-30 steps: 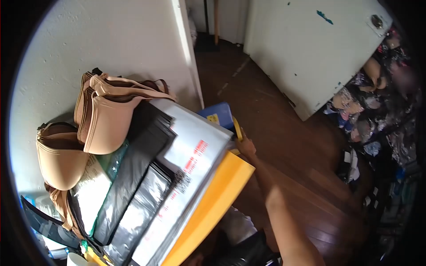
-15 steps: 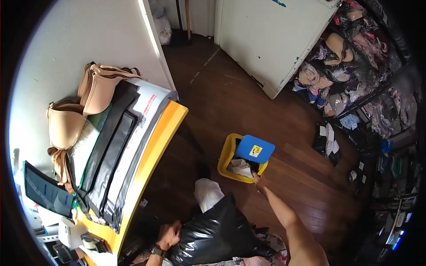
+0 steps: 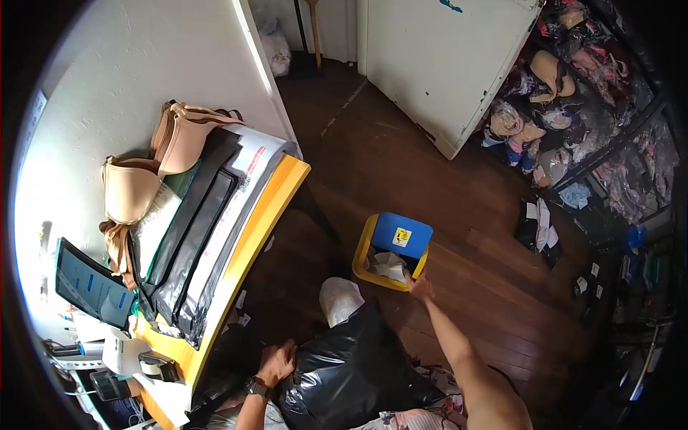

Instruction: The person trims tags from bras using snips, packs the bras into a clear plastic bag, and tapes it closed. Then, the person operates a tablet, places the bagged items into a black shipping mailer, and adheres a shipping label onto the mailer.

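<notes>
My right hand (image 3: pixel 421 284) reaches forward with its fingers closed on the near right corner of a yellow bin (image 3: pixel 363 252) on the floor. A blue lid (image 3: pixel 403 235) with a yellow label covers the bin's far part. Crumpled white paper (image 3: pixel 388 266) shows inside through the uncovered near part. My left hand (image 3: pixel 278 362), with a dark watch on the wrist, is closed at the left edge of a shiny black plastic bag (image 3: pixel 351 373) over my lap. A whitish, translucent bundle (image 3: pixel 340 299) pokes out beyond the bag's far edge.
At left, a yellow-edged table (image 3: pixel 251 254) carries beige bras (image 3: pixel 132 190), stacked plastic mailers (image 3: pixel 215 244), a tablet (image 3: pixel 93 287) and a white device (image 3: pixel 123 356). A white door (image 3: pixel 430 64) stands ahead. Bagged garments (image 3: pixel 552 118) fill a rack at right.
The blue lid has shifted left and straightened, now lying over the bin's far part instead of jutting out to the right. My view has turned slightly; both hands keep their holds.
</notes>
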